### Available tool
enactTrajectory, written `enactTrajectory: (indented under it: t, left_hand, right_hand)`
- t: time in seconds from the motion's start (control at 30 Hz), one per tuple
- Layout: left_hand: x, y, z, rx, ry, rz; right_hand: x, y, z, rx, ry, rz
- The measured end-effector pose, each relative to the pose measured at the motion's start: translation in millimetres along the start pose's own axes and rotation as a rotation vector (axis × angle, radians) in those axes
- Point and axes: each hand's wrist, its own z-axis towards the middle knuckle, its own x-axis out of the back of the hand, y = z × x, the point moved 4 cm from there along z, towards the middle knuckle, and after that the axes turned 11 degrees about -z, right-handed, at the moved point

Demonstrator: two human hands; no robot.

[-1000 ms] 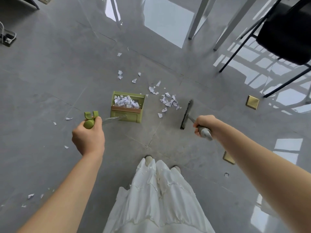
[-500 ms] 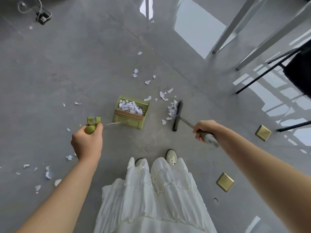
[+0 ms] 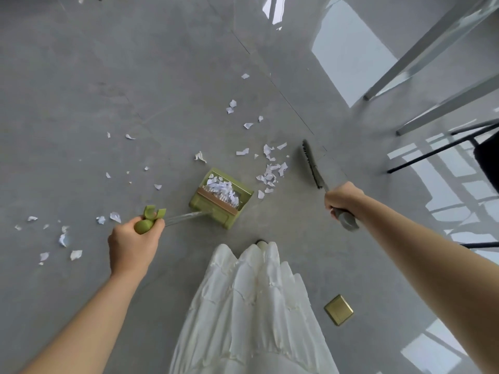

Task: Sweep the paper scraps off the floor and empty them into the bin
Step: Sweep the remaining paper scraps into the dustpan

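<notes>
A green dustpan (image 3: 199, 205) stands on the grey floor, with white paper scraps heaped inside it. My left hand (image 3: 132, 245) grips the green top of its long handle. My right hand (image 3: 342, 199) grips the grey handle of a broom, whose dark brush head (image 3: 311, 163) lies to the right of the pan. A cluster of white paper scraps (image 3: 271, 174) lies between the brush head and the dustpan's right side. More scraps (image 3: 232, 106) are scattered farther off, and others lie at the left (image 3: 63, 238).
White table legs (image 3: 405, 58) and black chair legs (image 3: 432, 152) stand at the upper right. A brass floor plate (image 3: 339, 309) sits near my right side. My white skirt (image 3: 251, 306) and a shoe tip are below the dustpan.
The brush head has swung away from the scrap pile to the right. The dustpan has turned a little. The view has shifted, showing more scraps at the left.
</notes>
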Motion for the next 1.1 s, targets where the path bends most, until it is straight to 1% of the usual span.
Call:
enactTrajectory:
  t: [0.23, 0.4, 0.63, 0.77, 0.97, 1.1]
  left_hand:
    - [-15, -18, -2, 0.000, -0.076, 0.054]
    - [-25, -22, -2, -0.068, -0.134, 0.093]
    - [-39, -11, 9, -0.141, -0.195, 0.142]
    - [-44, -3, 9, -0.165, -0.205, 0.136]
    - [-49, -3, -2, -0.161, -0.221, 0.136]
    - [-48, -3, -2, -0.157, -0.247, 0.142]
  right_hand:
    - [-3, -8, 22, 0.021, -0.028, -0.078]
    - [-19, -18, 17, 0.074, -0.007, -0.169]
    - [-40, -4, 2, 0.164, -0.032, -0.430]
    - [-54, 10, -19, 0.205, -0.078, -0.502]
    - [-72, 13, -62, 0.230, -0.158, -0.521]
    - [-69, 7, -79, 0.182, -0.202, -0.387]
